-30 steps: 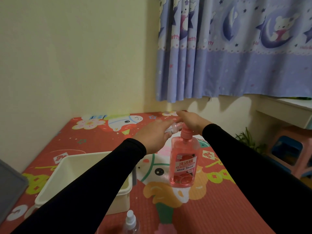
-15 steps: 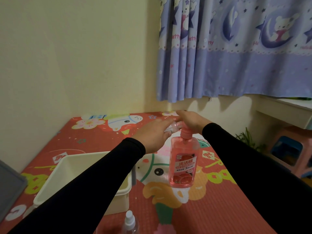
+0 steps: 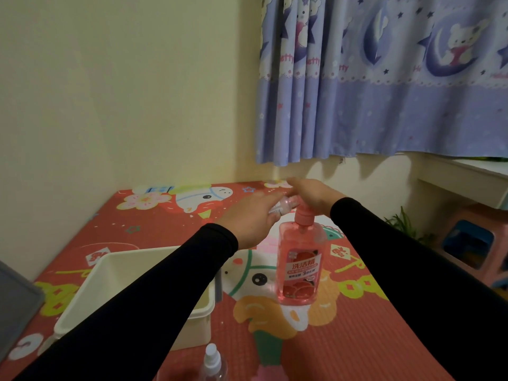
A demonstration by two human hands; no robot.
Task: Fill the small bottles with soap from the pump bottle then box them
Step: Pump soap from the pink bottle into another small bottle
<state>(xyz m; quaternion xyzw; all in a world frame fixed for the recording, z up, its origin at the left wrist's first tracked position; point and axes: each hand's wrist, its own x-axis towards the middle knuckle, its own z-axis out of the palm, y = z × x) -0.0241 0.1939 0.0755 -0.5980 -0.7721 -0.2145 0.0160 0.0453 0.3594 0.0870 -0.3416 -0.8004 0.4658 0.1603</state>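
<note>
A pink pump bottle (image 3: 300, 268) of soap stands upright on the red patterned mat. My right hand (image 3: 312, 194) lies flat over its pump head and presses on it. My left hand (image 3: 251, 218) holds a small clear bottle (image 3: 283, 205) tilted on its side, its mouth up against the pump's spout. A white plastic box (image 3: 115, 292) sits at the left under my left forearm, which hides much of it. Another small bottle with a white spray top (image 3: 213, 362) stands at the bottom edge.
The red cartoon mat (image 3: 316, 345) covers the table, which meets the cream wall at the back and left. A grey object (image 3: 13, 301) pokes in at the far left. A purple curtain (image 3: 384, 78) hangs behind; a pink stool (image 3: 472, 243) stands at the right.
Hardly anything has moved. Both hands stay at the pump head with the small bottle at the spout.
</note>
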